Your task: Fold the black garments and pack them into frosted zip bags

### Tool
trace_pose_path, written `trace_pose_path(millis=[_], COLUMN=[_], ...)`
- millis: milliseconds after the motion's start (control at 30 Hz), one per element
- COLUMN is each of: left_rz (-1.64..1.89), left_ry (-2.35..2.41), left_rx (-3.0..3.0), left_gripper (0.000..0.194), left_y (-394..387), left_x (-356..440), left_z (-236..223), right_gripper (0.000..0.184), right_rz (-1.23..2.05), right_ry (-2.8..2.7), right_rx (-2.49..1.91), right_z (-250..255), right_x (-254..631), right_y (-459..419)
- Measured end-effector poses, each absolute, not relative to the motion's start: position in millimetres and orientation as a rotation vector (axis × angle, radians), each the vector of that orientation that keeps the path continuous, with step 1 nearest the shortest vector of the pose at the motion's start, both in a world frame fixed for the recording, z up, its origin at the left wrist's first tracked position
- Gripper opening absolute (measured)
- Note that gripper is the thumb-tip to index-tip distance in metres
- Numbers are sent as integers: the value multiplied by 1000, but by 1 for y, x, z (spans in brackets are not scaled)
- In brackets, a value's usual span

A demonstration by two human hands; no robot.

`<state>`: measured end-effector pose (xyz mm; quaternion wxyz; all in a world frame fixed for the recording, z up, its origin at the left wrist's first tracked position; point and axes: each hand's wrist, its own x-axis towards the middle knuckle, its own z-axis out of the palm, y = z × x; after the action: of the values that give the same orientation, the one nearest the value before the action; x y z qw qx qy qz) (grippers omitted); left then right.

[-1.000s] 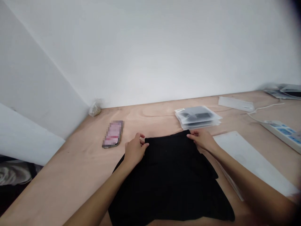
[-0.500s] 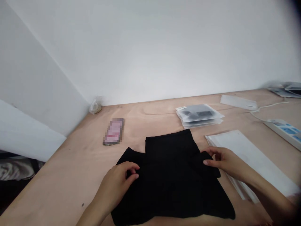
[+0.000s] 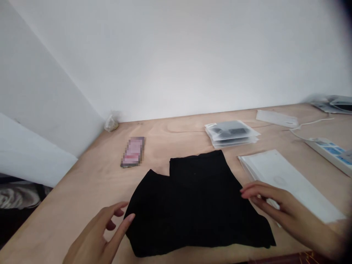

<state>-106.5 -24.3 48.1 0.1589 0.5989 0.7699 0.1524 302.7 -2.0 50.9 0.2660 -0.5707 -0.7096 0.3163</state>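
Left hand (image 3: 95, 234) and right hand (image 3: 283, 205) withdrawn, open, empty | black garment (image 3: 192, 209) | clear bags (image 3: 231, 134) stacked, dark contents

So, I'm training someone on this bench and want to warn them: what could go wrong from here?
The black garment lies in loose, uneven layers, and neither hand seems to be touching it, so its folds could slip. The right hand is over the edge of a stack of white sheets, and a careless sweep might shift them.

bare left hand (image 3: 92, 236), bare right hand (image 3: 287, 209), long slim tapering fingers (image 3: 262, 189)
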Motion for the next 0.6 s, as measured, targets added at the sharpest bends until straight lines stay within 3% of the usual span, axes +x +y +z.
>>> trace_pose_path(millis=[133, 300, 467, 600], left_rz=[358, 500, 386, 553], left_ry=[2199, 2278, 2251, 2142], left_rx=[1655, 1629, 1784, 2124], left_gripper=[39, 29, 28, 41], left_y=[-10, -9, -6, 11], left_x=[-98, -97, -90, -56], left_z=[44, 44, 52, 51], right_gripper=[31, 62, 60, 56], right_rz=[739, 633, 681, 392], right_ry=[-2210, -2606, -2630, -2422], right_rx=[-1438, -1347, -1307, -1552], right_z=[42, 18, 25, 25], right_x=[233, 191, 197, 205], right_y=[-3, -1, 4, 12])
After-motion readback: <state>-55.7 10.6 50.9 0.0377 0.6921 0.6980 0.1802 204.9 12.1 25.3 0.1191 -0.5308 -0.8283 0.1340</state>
